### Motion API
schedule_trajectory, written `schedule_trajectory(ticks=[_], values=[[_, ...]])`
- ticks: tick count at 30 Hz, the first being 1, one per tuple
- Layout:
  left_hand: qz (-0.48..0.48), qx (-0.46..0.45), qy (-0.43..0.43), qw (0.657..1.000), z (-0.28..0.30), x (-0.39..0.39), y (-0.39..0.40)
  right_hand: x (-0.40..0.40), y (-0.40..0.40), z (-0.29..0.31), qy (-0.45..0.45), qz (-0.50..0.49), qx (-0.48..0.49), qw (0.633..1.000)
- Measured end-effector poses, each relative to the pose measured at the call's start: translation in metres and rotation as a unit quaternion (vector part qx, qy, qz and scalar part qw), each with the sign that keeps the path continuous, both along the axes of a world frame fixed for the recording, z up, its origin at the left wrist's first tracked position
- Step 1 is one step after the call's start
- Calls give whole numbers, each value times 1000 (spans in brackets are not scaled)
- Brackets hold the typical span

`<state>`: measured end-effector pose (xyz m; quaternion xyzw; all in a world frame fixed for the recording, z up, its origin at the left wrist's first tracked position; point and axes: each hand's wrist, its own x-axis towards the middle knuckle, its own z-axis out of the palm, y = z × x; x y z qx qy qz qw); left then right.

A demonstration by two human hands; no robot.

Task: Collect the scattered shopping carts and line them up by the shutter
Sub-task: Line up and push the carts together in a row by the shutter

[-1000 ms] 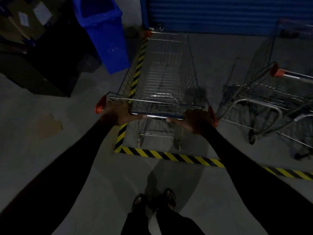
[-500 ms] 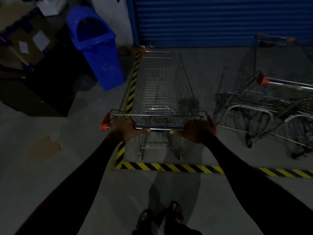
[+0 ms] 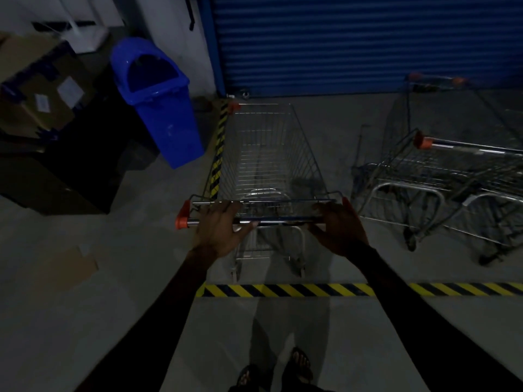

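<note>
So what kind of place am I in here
Probably a store's back loading or storage area: a closed blue shutter, wire carts on bare concrete marked with hazard tape, plus a bin and cardboard boxes.

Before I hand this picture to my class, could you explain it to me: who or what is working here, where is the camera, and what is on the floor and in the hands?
There is no machine here: a person works with two bare hands. The single picture comes from a camera worn on the head, looking forward and down, so you see the arms and feet from above. The left hand and the right hand are at the handle of a wire shopping cart, with the fingers loosening rather than wrapped tight. The cart points toward a blue shutter. Yellow and black tape marks the floor behind and left of it. More carts stand to the right, a blue bin and cardboard boxes to the left.
</note>
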<state>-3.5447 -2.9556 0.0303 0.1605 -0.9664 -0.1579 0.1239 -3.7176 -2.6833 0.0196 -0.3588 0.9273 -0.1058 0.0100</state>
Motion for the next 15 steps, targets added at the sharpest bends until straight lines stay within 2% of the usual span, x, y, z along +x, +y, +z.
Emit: schedule_trajectory(ticks=[4, 9, 15], values=[[-28, 15, 47, 998, -5, 13, 30, 26, 19, 8, 0, -32, -103, 994], [-33, 112, 83, 990, -7, 29, 70, 76, 46, 13, -27, -94, -195, 976], [-75, 182, 59, 979, -43, 35, 123, 144, 92, 1, -89, -210, -225, 947]])
